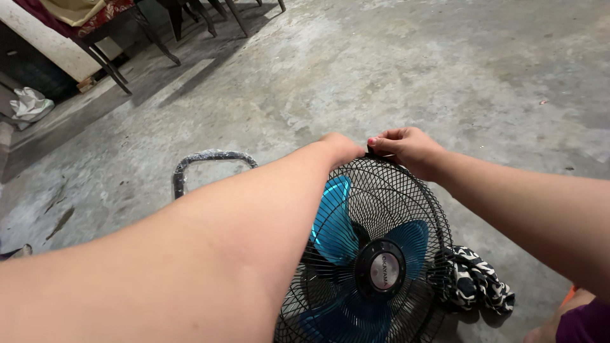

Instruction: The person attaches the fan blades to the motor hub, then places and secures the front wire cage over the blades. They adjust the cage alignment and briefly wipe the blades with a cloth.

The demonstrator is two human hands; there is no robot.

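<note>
While both hands meet at the top rim of the one fan guard (406,209), the right hand (406,147) pinches its wire edge; the left hand (341,149) curls behind it, grip hidden. One fan stands on the floor (413,70), three blue blades (333,222) inside, a patterned cloth (473,286) beside.

Fan (375,267) on floor (394,70), cloth (473,286) right of it, tube frame (206,159) behind-left.

Setting: plain domestic back room or utility space. Bare, stained concrete floor (394,70); dark chair legs (190,19) at top; bench (57,38) draped with patterned cloth (101,16) (upper left); crumpled white rag (28,103) beneath.
</note>
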